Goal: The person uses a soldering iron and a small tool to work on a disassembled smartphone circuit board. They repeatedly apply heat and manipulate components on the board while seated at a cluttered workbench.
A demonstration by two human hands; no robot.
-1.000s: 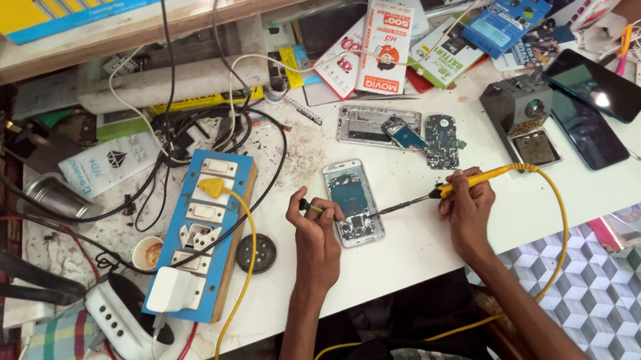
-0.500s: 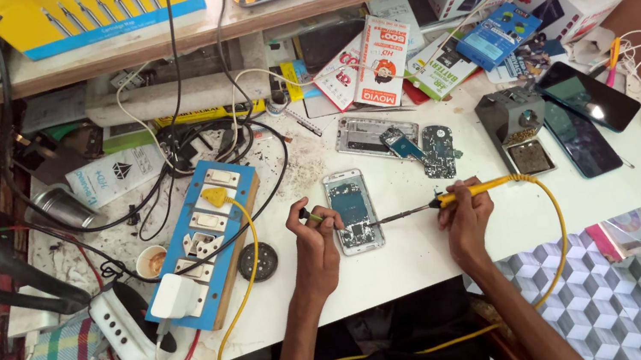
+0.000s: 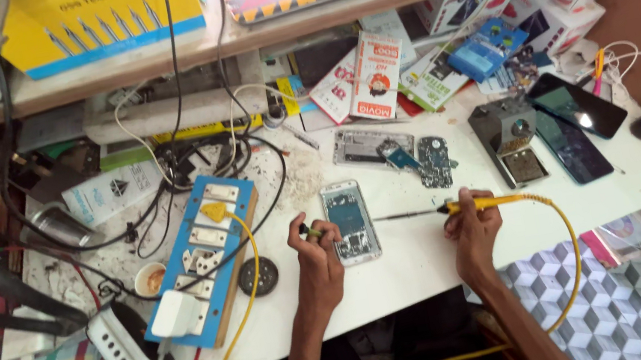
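1. The right hand [image 3: 472, 228] is clenched around the yellow handle of a soldering iron [image 3: 451, 207], near the front edge of the white tabletop [image 3: 413, 268]. The iron lies nearly level, its thin metal tip pointing left toward the opened phone [image 3: 349, 223].
2. The opened phone lies flat near the middle of the front edge, back cover off, with blue and metal parts showing inside.
3. The left hand [image 3: 317, 250] rests just left of the phone, fingers curled around something small and dark with a yellowish tip; it is too small to tell what, possibly tweezers or solder.
4. A yellow cable [image 3: 563, 252] runs from the iron's handle, loops off the front edge and passes below.
5. Behind the phone lie a metal phone frame [image 3: 358, 147] and a loose circuit board [image 3: 432, 163].
6. Toward the right edge sit a grey iron stand [image 3: 509, 140] and two dark phones [image 3: 577, 106].
7. On the left half lies a blue switch board [image 3: 204, 260] with white sockets, with a small round black tin [image 3: 258, 276] just beside it.
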